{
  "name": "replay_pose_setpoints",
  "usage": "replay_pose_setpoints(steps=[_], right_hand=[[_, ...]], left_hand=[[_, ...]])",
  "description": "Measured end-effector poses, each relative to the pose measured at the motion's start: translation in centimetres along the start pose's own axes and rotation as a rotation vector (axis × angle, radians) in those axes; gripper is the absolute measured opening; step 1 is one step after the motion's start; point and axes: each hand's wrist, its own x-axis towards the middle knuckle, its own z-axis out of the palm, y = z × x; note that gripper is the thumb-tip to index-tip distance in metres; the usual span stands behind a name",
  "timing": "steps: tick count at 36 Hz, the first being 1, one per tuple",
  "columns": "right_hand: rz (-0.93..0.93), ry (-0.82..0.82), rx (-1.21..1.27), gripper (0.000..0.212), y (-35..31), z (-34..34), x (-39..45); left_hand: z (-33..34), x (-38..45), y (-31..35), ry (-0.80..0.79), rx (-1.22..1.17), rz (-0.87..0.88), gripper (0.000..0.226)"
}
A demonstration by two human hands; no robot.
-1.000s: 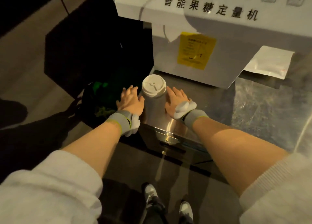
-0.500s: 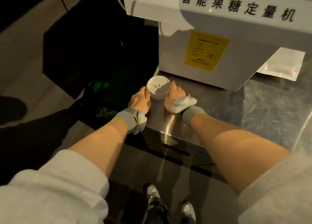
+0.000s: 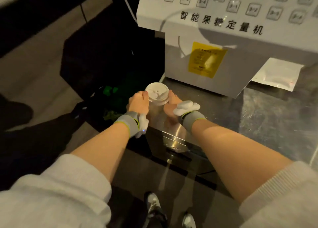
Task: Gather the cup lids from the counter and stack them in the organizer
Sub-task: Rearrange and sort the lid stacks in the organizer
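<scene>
A stack of white cup lids (image 3: 157, 93) stands upright at the left front corner of the steel counter (image 3: 268, 117), its round top lid facing the camera. My left hand (image 3: 138, 102) grips the stack's left side, and my right hand (image 3: 172, 105) presses against its right side. Both wrists wear grey bands with white pads. The lower lids are mostly hidden between my hands. No organizer is in view.
A white dispensing machine (image 3: 215, 43) with a yellow label stands right behind the stack. A silver pouch (image 3: 277, 74) lies under the machine's right edge. A dark bin area (image 3: 106, 64) drops off left of the counter. My shoes (image 3: 154, 208) are on the floor below.
The stack looks shorter and lower than a second ago, and both hands have closed in around it. The view has shifted toward the machine.
</scene>
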Motion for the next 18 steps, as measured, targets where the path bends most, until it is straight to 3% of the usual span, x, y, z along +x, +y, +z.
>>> replay_pose_setpoints(steps=[12,18], right_hand=[[-0.174,0.104,-0.024,0.081,-2.0,-2.7,-6.3],[-0.427,0.127,-0.009,0.075,-5.3,-5.0,-10.3]], left_hand=[[-4.1,-6.6,2.4,0.053,-0.033,0.048,0.042],[-8.0,-10.3,4.2,0.199,-0.170,0.048,0.039]])
